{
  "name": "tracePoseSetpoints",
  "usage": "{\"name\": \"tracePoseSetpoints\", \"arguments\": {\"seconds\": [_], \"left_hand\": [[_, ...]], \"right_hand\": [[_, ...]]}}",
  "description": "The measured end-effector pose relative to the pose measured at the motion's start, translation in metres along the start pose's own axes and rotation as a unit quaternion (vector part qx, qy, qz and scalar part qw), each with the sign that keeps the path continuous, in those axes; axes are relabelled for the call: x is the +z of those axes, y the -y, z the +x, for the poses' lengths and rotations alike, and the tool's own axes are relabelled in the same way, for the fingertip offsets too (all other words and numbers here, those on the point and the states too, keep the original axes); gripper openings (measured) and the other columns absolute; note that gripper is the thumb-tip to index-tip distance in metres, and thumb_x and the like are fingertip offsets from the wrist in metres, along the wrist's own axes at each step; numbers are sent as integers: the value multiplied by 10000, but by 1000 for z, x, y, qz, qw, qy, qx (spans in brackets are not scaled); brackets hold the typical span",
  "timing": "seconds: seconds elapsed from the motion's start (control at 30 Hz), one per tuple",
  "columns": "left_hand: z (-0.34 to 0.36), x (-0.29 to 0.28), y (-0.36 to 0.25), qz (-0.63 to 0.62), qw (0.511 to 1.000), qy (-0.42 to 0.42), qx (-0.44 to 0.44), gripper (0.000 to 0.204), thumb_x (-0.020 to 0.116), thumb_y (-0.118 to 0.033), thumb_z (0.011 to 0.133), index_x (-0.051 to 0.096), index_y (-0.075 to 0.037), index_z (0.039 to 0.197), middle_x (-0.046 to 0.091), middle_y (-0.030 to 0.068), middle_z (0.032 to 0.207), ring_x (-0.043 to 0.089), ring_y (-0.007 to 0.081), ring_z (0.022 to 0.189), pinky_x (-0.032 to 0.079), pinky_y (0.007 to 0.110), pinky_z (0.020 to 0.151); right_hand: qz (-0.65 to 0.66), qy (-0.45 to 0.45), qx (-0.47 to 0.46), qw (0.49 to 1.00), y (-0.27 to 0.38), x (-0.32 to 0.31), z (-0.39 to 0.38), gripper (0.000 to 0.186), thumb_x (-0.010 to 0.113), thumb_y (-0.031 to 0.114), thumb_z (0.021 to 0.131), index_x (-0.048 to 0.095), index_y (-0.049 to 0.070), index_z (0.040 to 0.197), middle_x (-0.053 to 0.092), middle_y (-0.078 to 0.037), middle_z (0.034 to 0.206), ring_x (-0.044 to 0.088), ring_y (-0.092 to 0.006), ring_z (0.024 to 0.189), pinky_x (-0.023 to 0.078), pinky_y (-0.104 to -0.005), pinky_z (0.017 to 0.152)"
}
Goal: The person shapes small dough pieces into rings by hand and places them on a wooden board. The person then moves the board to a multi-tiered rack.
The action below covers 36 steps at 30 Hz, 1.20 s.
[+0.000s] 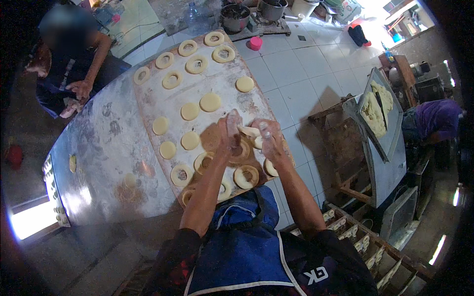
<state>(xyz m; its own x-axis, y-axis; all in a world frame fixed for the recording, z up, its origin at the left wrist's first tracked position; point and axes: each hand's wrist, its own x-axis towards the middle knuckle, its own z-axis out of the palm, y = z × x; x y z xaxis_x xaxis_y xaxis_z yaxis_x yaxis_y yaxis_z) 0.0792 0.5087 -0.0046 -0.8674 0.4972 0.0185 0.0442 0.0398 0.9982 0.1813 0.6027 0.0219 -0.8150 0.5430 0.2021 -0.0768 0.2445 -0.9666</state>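
Over the floured board, my right hand has its fingers curled around a pale piece of dough, partly hidden by the fingers. My left hand is held up just beside it, fingers stretched and seen edge-on; whether it touches the dough is unclear. Beneath my hands lies a dough ring among other rings near the board's close edge. Flat dough discs without holes, such as one disc, sit in the middle. More rings, including one ring, lie along the far end.
The board rests on a metal-topped table dusted with flour. A co-worker stands at its far left. To the right, a tray of dough sits on a stand, with another person beyond. Wooden racks holding dough pieces are at lower right.
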Motion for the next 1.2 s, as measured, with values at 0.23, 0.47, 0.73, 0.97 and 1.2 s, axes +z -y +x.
{"name": "tracePoseSetpoints", "arguments": {"seconds": [0.23, 0.47, 0.73, 0.97, 1.2], "left_hand": [[55, 26, -8, 408, 907, -38, 96, 264, 472, -229, 909, 565, 18, 918, 617, 220, 873, 582, 394, 822, 448, 500, 784], [62, 0, -16, 428, 894, 126, 33, 311, 562, -265, 871, 594, -49, 1092, 617, 181, 1041, 585, 381, 992, 465, 486, 851], [41, -22, -9, 371, 919, 47, 122, 271, 683, -187, 790, 636, -34, 1009, 636, 162, 953, 589, 367, 936, 456, 441, 837], [-34, -182, 5, 586, 806, -80, -22, 283, 551, -136, 844, 595, 11, 1082, 644, 226, 983, 605, 391, 940, 462, 473, 835], [-41, -216, 3, 535, 841, -44, -64, 283, 636, -142, 782, 567, 16, 1007, 632, 269, 934, 603, 423, 885, 461, 497, 763]], "right_hand": [[-167, -36, 124, 977, -2, -32, 33, 559, 786, 165, 695, 526, -48, 1142, 647, -125, 755, 628, -230, 694, 516, -345, 658], [-274, -30, 168, 946, -8, -41, -8, 870, 812, 152, 660, 338, -46, 1362, 616, -186, 943, 622, -315, 850, 511, -391, 750], [-224, -10, -17, 974, -9, 12, -15, 561, 689, 110, 746, 482, 5, 1257, 630, -184, 991, 605, -380, 911, 484, -431, 815], [-353, 120, -162, 914, -31, 160, -18, 440, 550, 103, 802, 500, -78, 1200, 517, -283, 1254, 497, -411, 1156, 414, -473, 978], [-430, 194, -139, 871, -37, 200, -4, 259, 560, 111, 768, 606, -7, 994, 602, -191, 1068, 559, -364, 1047, 464, -468, 837]]}}
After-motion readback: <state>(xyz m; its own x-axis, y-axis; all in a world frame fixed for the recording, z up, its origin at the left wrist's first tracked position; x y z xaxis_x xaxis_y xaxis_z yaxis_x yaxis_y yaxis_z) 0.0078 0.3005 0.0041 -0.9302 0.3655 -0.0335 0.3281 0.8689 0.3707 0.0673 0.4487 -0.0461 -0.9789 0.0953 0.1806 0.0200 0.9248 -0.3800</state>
